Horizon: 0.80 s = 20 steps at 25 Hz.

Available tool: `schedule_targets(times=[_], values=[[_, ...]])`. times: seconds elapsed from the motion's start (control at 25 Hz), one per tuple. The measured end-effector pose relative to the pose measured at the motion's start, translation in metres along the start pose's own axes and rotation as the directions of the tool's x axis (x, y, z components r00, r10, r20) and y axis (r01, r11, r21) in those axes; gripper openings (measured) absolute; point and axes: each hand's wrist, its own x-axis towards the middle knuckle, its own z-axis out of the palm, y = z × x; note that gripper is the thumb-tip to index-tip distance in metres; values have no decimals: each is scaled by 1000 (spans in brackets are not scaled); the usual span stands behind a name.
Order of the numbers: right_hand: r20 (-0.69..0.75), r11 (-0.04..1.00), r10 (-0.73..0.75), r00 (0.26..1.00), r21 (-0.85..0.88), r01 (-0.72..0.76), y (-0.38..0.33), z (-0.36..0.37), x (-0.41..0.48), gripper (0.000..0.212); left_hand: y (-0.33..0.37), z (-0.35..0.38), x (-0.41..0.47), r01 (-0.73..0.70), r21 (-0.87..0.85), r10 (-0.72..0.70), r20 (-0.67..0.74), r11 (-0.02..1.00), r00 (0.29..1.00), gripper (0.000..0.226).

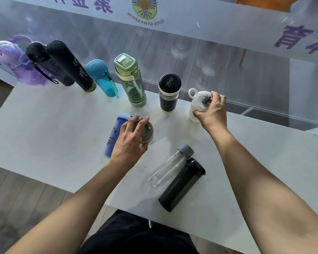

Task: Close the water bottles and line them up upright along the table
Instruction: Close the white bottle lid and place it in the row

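Along the far edge of the white table (44,125) several bottles stand upright in a row: a purple one (20,63), two black ones (44,65) (70,66), a blue one (101,79), a green one (130,81) and a short black cup (169,92). At the right end of that row my right hand (212,110) grips the lid of a white bottle (198,103). My left hand (130,140) holds the grey-and-white cap of an upright blue bottle (114,134) in the middle. A clear bottle (169,165) and a dark bottle (182,184) lie on their sides near me.
A glass wall (191,57) with a frosted banner runs right behind the bottle row. The table's near edge cuts diagonally in front of my dark-clothed lap (136,235). Wooden floor shows at the lower left.
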Motion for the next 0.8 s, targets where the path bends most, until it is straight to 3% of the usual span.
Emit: schedule_targets(times=[0.16, 0.24, 0.32, 0.4, 0.48, 0.6, 0.8], values=[[63, 993, 113, 992, -40, -111, -9, -6, -2, 99, -7, -5, 0, -11, -61, 14, 50, 998, 999, 93], [-21, 977, 212, 977, -33, -213, -18, -15, -15, 102, -12, -11, -1, -16, -93, 23, 70, 996, 997, 94], [-161, 975, 217, 963, -14, -222, -33, -21, -43, 86, -18, -18, -4, -46, -102, 53, 72, 994, 996, 91], [-179, 993, 116, 977, 22, -114, -54, -14, -82, 67, -25, -25, -7, -87, -72, 92, 66, 994, 994, 84], [-31, 998, 12, 999, 57, -10, -78, 2, -121, 62, -32, -34, -14, -126, -8, 126, 64, 992, 990, 78], [213, 994, -111, 971, 5, 112, -109, 30, -158, 77, -45, -50, -26, -176, 90, 173, 42, 980, 984, 73], [309, 979, -78, 948, -154, 131, -141, 62, -162, 99, -69, -70, -39, -163, 172, 158, 43, 972, 987, 67]])
